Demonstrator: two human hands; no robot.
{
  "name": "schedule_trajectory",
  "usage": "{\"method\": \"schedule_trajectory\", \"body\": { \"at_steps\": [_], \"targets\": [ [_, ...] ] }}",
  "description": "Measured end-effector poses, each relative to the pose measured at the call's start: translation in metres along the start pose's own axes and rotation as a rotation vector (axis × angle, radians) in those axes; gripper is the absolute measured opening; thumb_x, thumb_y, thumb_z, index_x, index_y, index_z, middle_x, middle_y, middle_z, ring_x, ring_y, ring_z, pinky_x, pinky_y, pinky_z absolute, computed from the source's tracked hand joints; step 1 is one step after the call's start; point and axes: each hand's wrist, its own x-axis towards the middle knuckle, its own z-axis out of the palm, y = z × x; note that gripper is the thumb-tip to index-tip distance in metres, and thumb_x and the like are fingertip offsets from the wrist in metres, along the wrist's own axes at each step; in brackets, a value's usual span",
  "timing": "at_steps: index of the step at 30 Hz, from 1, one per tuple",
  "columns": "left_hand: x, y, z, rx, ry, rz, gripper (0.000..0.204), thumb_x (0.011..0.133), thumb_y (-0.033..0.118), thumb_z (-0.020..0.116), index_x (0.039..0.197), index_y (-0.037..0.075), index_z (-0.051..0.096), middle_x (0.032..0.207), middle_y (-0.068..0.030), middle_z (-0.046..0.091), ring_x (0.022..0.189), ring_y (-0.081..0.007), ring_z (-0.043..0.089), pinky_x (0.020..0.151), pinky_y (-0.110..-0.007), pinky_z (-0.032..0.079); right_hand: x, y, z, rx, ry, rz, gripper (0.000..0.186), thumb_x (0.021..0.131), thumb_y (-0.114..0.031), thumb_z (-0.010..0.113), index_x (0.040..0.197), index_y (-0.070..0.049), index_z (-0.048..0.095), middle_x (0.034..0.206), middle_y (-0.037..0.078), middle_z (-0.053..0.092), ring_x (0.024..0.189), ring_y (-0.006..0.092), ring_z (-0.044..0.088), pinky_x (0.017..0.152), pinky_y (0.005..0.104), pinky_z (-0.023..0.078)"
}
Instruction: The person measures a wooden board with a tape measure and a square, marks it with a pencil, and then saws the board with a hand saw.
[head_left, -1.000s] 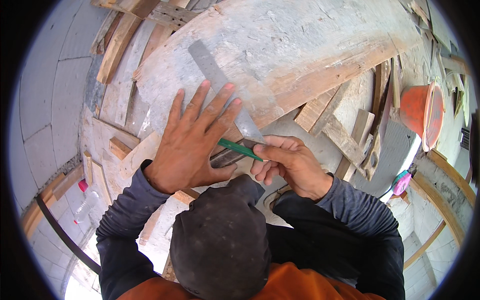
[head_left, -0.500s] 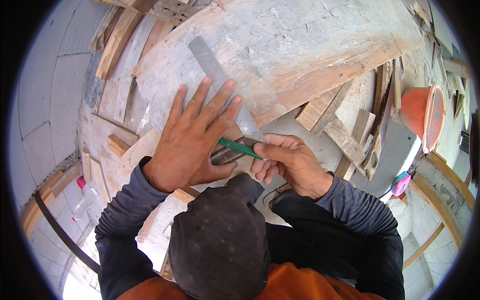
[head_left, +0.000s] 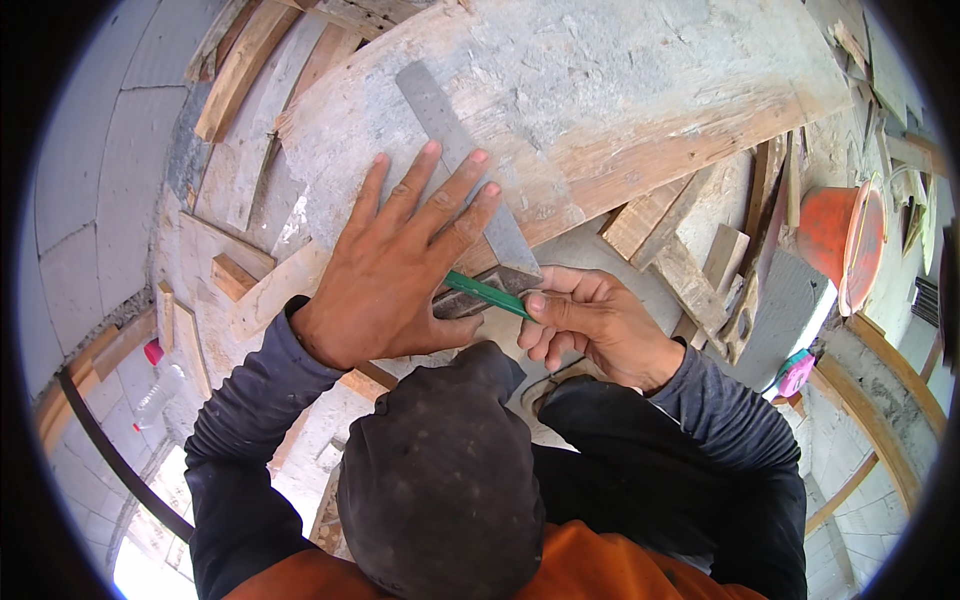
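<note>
No legible text, no readable numbers (metal square (head_left: 435, 112) included), no clear signs.

Dark cap (head_left: 440, 480), orange top (head_left: 600, 565), 2 dark grey sleeves (head_left: 262, 395).

Whitish wooden board (head_left: 650, 85), metal square (head_left: 440, 118) lying across its edge
</note>
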Motion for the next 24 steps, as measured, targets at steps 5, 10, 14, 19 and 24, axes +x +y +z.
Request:
{"method": "schedule_trajectory", "body": {
  "at_steps": [5, 10, 14, 19, 24],
  "targets": [
    [-0.001, 0.000, 0.000, -0.020, 0.009, -0.004, 0.115, 0.067, 0.049, 0.090, 0.164, 0.012, 0.040, 0.175, -0.0140, 0.032, 0.161, -0.0448, 0.026, 0.129, -0.067, 0.019, -0.030, -0.008, -0.023, -0.127, -0.131, 0.167, 0.037, 0.109, -0.021, 0.067, 0.139, 0.001, 0.065, 0.103, 0.011, 0.078, 0.088, 0.0153, 0.075, 0.073, 0.0277, 0.061],
    [-0.003, -0.003, 0.001, -0.040, 0.046, 0.015, 0.114, 0.069, 0.050, 0.090, 0.163, 0.009, 0.041, 0.174, -0.0142, 0.032, 0.160, -0.0442, 0.027, 0.130, -0.066, 0.019, -0.053, -0.025, -0.029, -0.131, -0.193, 0.059, 0.021, 0.105, -0.009, 0.062, 0.123, 0.000, 0.066, 0.106, 0.017, 0.079, 0.095, 0.0217, 0.076, 0.083, 0.0330, 0.061],
    [-0.004, -0.005, 0.001, -0.093, 0.064, 0.020, 0.109, 0.070, 0.050, 0.089, 0.161, 0.008, 0.045, 0.169, -0.0189, 0.036, 0.159, -0.0447, 0.029, 0.130, -0.064, 0.021, -0.056, -0.057, -0.009, -0.152, -0.135, -0.158, 0.028, 0.097, -0.003, 0.059, 0.124, 0.000, 0.066, 0.106, 0.020, 0.078, 0.096, 0.0221, 0.074, 0.087, 0.0343, 0.058],
    [-0.005, -0.007, -0.004, -0.154, 0.094, 0.042, 0.104, 0.069, 0.049, 0.090, 0.156, 0.007, 0.050, 0.159, -0.0223, 0.044, 0.157, -0.0452, 0.032, 0.131, -0.062, 0.023, -0.031, -0.099, 0.020, -0.362, -0.043, -0.396, 0.029, 0.092, -0.004, 0.058, 0.119, 0.001, 0.068, 0.110, 0.019, 0.078, 0.097, 0.0223, 0.073, 0.088, 0.0353, 0.059],
    [-0.005, -0.007, -0.006, -0.144, 0.108, 0.052, 0.103, 0.070, 0.052, 0.089, 0.154, 0.005, 0.052, 0.157, -0.0216, 0.046, 0.156, -0.0447, 0.034, 0.131, -0.061, 0.024, 0.015, -0.123, 0.031, -0.488, 0.150, -0.813, 0.022, 0.089, -0.010, 0.066, 0.108, 0.001, 0.069, 0.101, 0.011, 0.073, 0.090, 0.0186, 0.070, 0.075, 0.0316, 0.060]
  ]
}}
